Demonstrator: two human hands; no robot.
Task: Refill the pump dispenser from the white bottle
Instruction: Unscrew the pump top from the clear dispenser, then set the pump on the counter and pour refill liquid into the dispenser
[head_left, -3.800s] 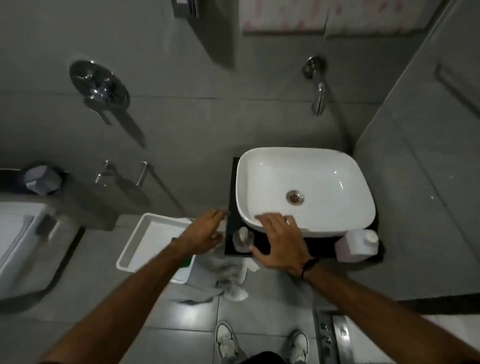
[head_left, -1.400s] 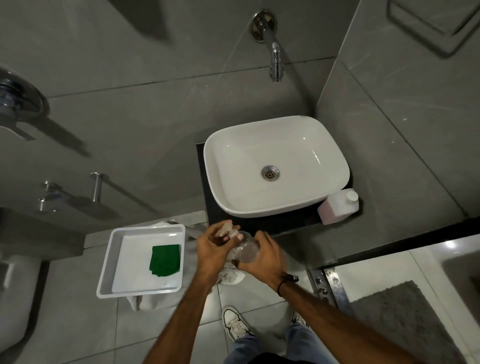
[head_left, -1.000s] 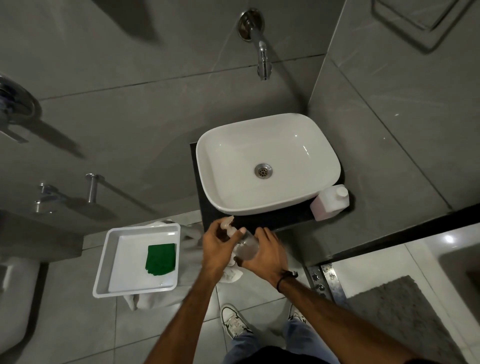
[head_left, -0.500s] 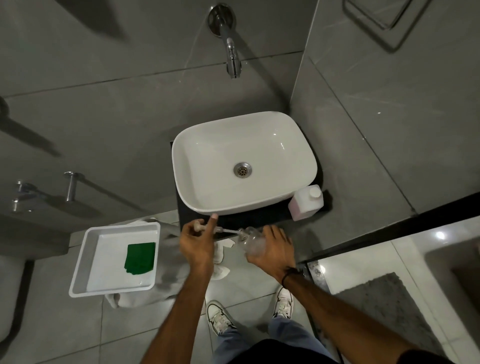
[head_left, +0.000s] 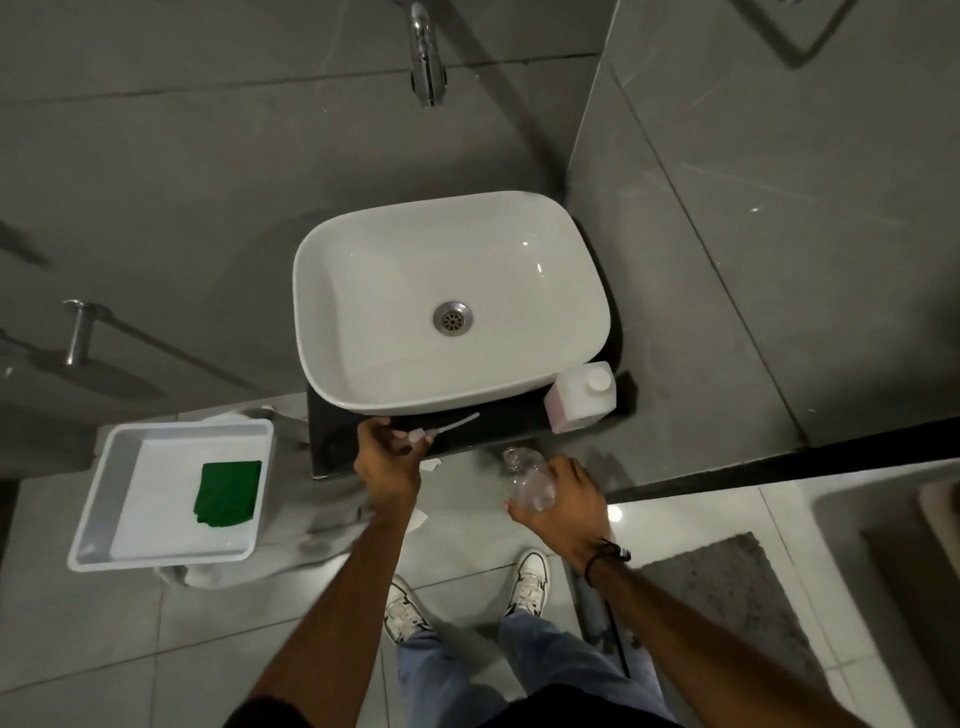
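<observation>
My right hand (head_left: 558, 499) grips the clear dispenser bottle (head_left: 524, 475), which is open at the neck and tilted, held in the air just in front of the dark counter (head_left: 332, 441). My left hand (head_left: 387, 457) holds the pump head (head_left: 415, 435), its thin dip tube (head_left: 457, 422) pointing right above the counter's front edge. The pump is fully out of the bottle. The white refill bottle (head_left: 579, 397), capped, stands on the counter at the basin's right front corner.
A white basin (head_left: 322, 291) sits on the counter under a wall spout (head_left: 427, 57). A white tray (head_left: 93, 499) with a green cloth (head_left: 227, 491) stands to the left over a pale cloth. Grey tiled walls, my shoes and a grey mat lie below.
The dispenser was lifted off the counter and its pump unscrewed. My left hand has drawn the pump out to the left while my right hand carried the bottle to the right.
</observation>
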